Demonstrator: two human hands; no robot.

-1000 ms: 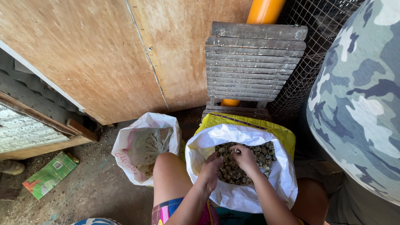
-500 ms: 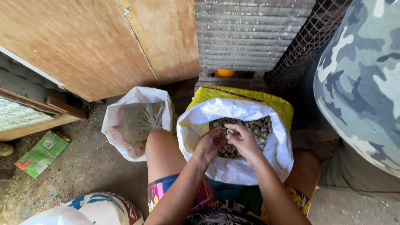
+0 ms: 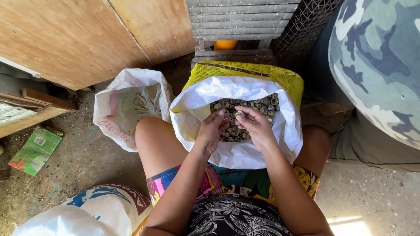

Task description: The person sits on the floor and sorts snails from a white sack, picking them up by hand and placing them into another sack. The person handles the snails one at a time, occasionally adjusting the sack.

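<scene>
Standing right by the person here. Nearest thing: a white printed sack (image 3: pixel 87 214) on the floor by their left knee, w/ the bright patterned shorts (image 3: pixel 227 183) next to it.

Landmark = the big white sack (image 3: pixel 236 153) between their knees, sitting inside a yellow bag (image 3: pixel 245 72). It's full of small speckled shells (image 3: pixel 262 107), look like snails or sth, can't tell for sure.

Both hands are up over that sack's mouth now. A sec ago they were down in the pile digging; since then they've lifted clear. Right hand (image 3: pixel 258 129) is pinched shut on one small shell (image 3: pixel 239 113) between thumb & fingertips, held just above the heap. Left hand (image 3: pixel 212 131) is curled right beside it, fingers touching or nearly touching the same piece; can't tell if it's actually gripping anything. So one piece got picked out, the rest still sit in the sack.

Left of the landmark: a second sack (image 3: pixel 113 126), open, w/ dried leafy stuff inside. Further left, a green packet (image 3: pixel 35 150) on the dirt floor.

Beyond the landmark: slatted wooden stool (image 3: pixel 236 22), plywood wall (image 3: pixel 78 39), wire mesh (image 3: pixel 306 22). To its right, someone in camo (image 3: pixel 380 65).
</scene>
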